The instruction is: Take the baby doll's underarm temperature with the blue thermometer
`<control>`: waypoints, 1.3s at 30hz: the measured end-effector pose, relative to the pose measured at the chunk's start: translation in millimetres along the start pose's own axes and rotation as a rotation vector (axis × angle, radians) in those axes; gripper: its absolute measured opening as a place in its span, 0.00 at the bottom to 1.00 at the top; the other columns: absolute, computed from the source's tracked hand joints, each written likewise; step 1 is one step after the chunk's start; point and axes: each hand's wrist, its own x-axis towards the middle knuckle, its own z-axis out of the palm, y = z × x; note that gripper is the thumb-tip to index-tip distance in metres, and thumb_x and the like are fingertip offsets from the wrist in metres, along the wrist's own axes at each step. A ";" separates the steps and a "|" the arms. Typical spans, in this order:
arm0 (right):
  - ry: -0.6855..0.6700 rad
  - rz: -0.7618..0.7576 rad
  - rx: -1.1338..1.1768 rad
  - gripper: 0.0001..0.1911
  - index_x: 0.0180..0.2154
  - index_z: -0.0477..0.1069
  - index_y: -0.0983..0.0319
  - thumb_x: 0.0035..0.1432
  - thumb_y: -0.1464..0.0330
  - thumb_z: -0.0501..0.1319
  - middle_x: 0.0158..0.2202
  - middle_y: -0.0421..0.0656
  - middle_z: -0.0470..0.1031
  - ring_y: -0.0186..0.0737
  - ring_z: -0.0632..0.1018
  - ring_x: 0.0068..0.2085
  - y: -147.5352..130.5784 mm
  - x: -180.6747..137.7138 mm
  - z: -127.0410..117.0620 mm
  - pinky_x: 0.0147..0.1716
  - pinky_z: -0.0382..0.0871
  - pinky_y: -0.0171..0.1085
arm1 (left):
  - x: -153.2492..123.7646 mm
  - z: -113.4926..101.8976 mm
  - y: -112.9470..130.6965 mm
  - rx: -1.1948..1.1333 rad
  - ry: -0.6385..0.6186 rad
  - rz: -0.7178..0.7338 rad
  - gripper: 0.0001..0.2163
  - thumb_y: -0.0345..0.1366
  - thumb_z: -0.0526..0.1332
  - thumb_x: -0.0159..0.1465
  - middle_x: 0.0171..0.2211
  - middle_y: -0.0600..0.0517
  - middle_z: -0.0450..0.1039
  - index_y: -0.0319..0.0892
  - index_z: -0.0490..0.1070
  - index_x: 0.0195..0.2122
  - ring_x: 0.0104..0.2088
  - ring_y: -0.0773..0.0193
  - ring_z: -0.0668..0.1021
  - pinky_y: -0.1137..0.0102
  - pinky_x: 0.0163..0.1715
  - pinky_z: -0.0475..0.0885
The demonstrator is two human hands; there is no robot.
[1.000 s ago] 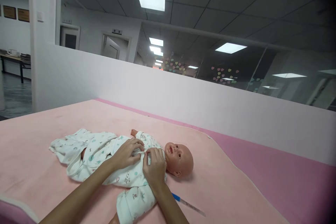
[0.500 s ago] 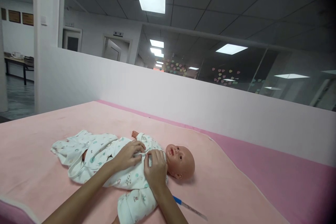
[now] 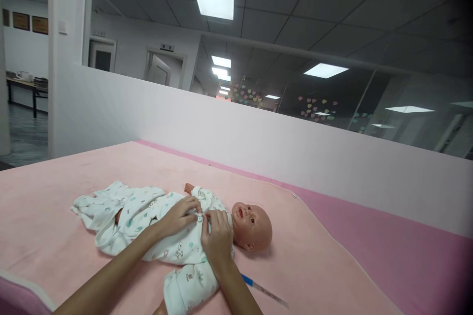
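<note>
I've left hand (image 3: 180, 216) and right hand (image 3: 218, 232) pinching shirt (image 3: 176, 250) front | round mark (image 3: 200, 218) newly clearer between fingertips; edge seemingly still being worked | doll (image 3: 254, 226) lower centre | blue-ended stick (image 3: 261, 289) below its head

We cannot make out exactly how the left grip (image 3: 181, 217) and right grip (image 3: 217, 236) pinch the garment (image 3: 166, 251), since they cover the cloth there. We lose both forearms (image 3: 111, 273) and the near arm (image 3: 160, 309) of the doll (image 3: 254, 226) past the bottom edge, and part of the blue-ended stick (image 3: 264, 291) behind the right forearm (image 3: 237, 280). The door sign (image 3: 167, 47) is too small to read.
</note>
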 end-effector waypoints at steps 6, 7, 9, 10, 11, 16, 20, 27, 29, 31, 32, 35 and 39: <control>0.039 0.044 -0.002 0.07 0.31 0.65 0.61 0.59 0.72 0.50 0.27 0.42 0.69 0.38 0.68 0.31 1.2 -0.6 1.7 0.29 0.59 0.35 | -3.6 3.9 3.9 0.212 0.159 0.122 0.06 0.34 0.54 0.60 0.38 0.50 0.68 0.44 0.69 0.33 0.40 0.61 0.69 0.66 0.42 0.64; 0.051 0.046 0.001 0.07 0.32 0.65 0.61 0.59 0.72 0.50 0.28 0.42 0.70 0.38 0.69 0.31 1.2 -0.7 1.9 0.30 0.59 0.35 | -3.9 4.8 3.8 0.256 0.156 0.139 0.06 0.33 0.54 0.59 0.38 0.51 0.68 0.45 0.70 0.32 0.40 0.61 0.69 0.66 0.43 0.64; 0.069 0.045 0.007 0.07 0.36 0.66 0.61 0.59 0.73 0.49 0.30 0.43 0.71 0.38 0.70 0.32 1.2 -1.0 2.2 0.31 0.60 0.36 | -4.1 6.2 3.2 0.312 0.141 0.157 0.06 0.32 0.55 0.58 0.39 0.51 0.68 0.46 0.71 0.31 0.40 0.61 0.70 0.65 0.43 0.63; 0.072 0.043 0.011 0.08 0.37 0.65 0.62 0.59 0.73 0.49 0.31 0.43 0.72 0.38 0.70 0.33 1.2 -1.1 2.3 0.32 0.61 0.36 | -3.9 6.7 2.9 0.322 0.133 0.156 0.06 0.31 0.55 0.57 0.39 0.52 0.68 0.46 0.71 0.31 0.41 0.61 0.70 0.65 0.44 0.63; 0.073 0.041 0.012 0.08 0.38 0.66 0.62 0.60 0.73 0.49 0.31 0.44 0.72 0.38 0.70 0.33 1.1 -1.2 2.3 0.32 0.61 0.36 | -3.7 7.0 2.7 0.320 0.125 0.151 0.07 0.31 0.55 0.57 0.40 0.52 0.68 0.46 0.71 0.31 0.41 0.61 0.70 0.65 0.44 0.63; 0.068 0.040 -0.017 0.09 0.38 0.66 0.62 0.60 0.72 0.49 0.30 0.43 0.72 0.37 0.71 0.32 1.5 -1.7 2.8 0.31 0.62 0.35 | -2.7 3.3 5.9 0.170 0.038 0.082 0.04 0.30 0.57 0.54 0.38 0.51 0.69 0.43 0.70 0.29 0.40 0.60 0.70 0.65 0.44 0.64; 0.058 0.020 -0.026 0.10 0.37 0.67 0.62 0.60 0.73 0.48 0.30 0.43 0.71 0.38 0.70 0.33 1.1 -0.7 0.8 0.31 0.61 0.35 | -3.1 -9.2 5.1 -0.056 -0.083 -0.024 0.07 0.31 0.59 0.52 0.38 0.51 0.70 0.43 0.68 0.33 0.40 0.61 0.71 0.67 0.42 0.66; -0.218 -0.195 0.066 0.09 0.39 0.66 0.61 0.58 0.73 0.50 0.36 0.44 0.71 0.41 0.69 0.41 -10.2 3.7 -5.5 0.45 0.58 0.43 | -5.7 -40.1 -14.5 -0.145 -0.243 -0.237 0.11 0.39 0.63 0.49 0.26 0.56 0.67 0.41 0.70 0.32 0.25 0.69 0.66 0.75 0.24 0.61; -0.257 -0.213 0.096 0.08 0.38 0.66 0.60 0.58 0.73 0.51 0.35 0.42 0.71 0.39 0.69 0.40 -13.0 3.8 -5.1 0.49 0.55 0.45 | -7.5 -46.0 -18.0 -0.141 -0.286 -0.243 0.11 0.40 0.63 0.49 0.24 0.56 0.65 0.40 0.71 0.30 0.25 0.69 0.65 0.75 0.23 0.59; -0.249 -0.187 0.128 0.08 0.36 0.66 0.60 0.58 0.73 0.50 0.33 0.41 0.70 0.38 0.68 0.38 -13.9 3.1 -3.7 0.48 0.56 0.45 | -9.7 -50.2 -21.2 -0.144 -0.325 -0.238 0.11 0.40 0.64 0.48 0.22 0.56 0.64 0.41 0.72 0.30 0.24 0.69 0.64 0.75 0.23 0.57; -0.234 -0.171 0.145 0.07 0.35 0.66 0.60 0.58 0.73 0.50 0.32 0.41 0.70 0.38 0.68 0.37 -13.7 2.5 -2.9 0.46 0.58 0.43 | -10.7 -51.7 -23.1 -0.149 -0.345 -0.234 0.11 0.40 0.64 0.48 0.22 0.56 0.64 0.41 0.73 0.31 0.24 0.69 0.64 0.76 0.23 0.57; -0.169 -0.135 0.177 0.08 0.33 0.67 0.60 0.58 0.74 0.50 0.30 0.41 0.69 0.38 0.67 0.35 -11.9 0.1 -0.2 0.40 0.61 0.39 | -12.9 -52.9 -30.0 -0.162 -0.367 -0.234 0.12 0.40 0.65 0.48 0.22 0.56 0.64 0.41 0.75 0.32 0.25 0.69 0.64 0.76 0.23 0.57; -0.105 -0.118 0.171 0.10 0.32 0.68 0.61 0.58 0.76 0.50 0.29 0.41 0.69 0.37 0.67 0.33 -9.1 -2.6 3.0 0.37 0.60 0.38 | -14.2 -46.8 -35.7 -0.156 -0.301 -0.249 0.10 0.40 0.64 0.49 0.23 0.55 0.68 0.40 0.75 0.30 0.25 0.69 0.65 0.76 0.24 0.58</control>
